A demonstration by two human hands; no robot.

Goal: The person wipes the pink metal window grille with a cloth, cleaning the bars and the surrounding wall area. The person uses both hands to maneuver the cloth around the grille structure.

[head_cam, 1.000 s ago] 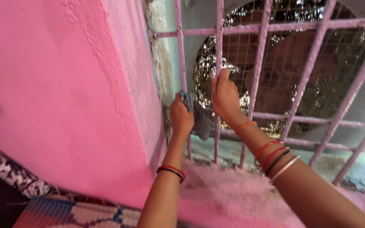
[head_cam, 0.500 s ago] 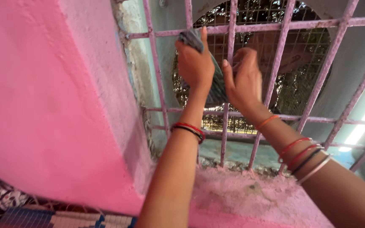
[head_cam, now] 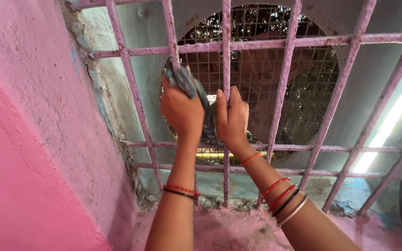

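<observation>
Pink grille: a metal window grille (head_cam: pixel 298 42) with worn pink paint fills the head view; its upright and crosswise bars make a grid in front of me.
Left hand: my left hand (head_cam: pixel 181 110) is raised to the grille and closed around a cloth, pressing it against one upright bar, just under the upper crosswise bar.
Cloth: the grey-blue cloth (head_cam: pixel 192 88) is bunched in my left hand; one end sticks up above my knuckles and the other hangs down between my two hands.
Right hand: my right hand (head_cam: pixel 232 120) is clamped on the next upright bar (head_cam: pixel 227 56), fingers wrapped around it, thumb pointing up.
Hands together: both hands are just beside each other at about the same height, with only the hanging cloth between them.
Wrists: red and black bangles (head_cam: pixel 181 190) on my left wrist; an orange thread and red, black and silver bangles (head_cam: pixel 284 200) on my right forearm.
Behind the grille: a round opening covered with wire mesh (head_cam: pixel 303 88), dusty, set in a grey panel.
Wall: a rough pink wall (head_cam: pixel 29 139) is on the left side.
Sill: the pink sill (head_cam: pixel 238 230) under the grille is crumbly and uneven.
</observation>
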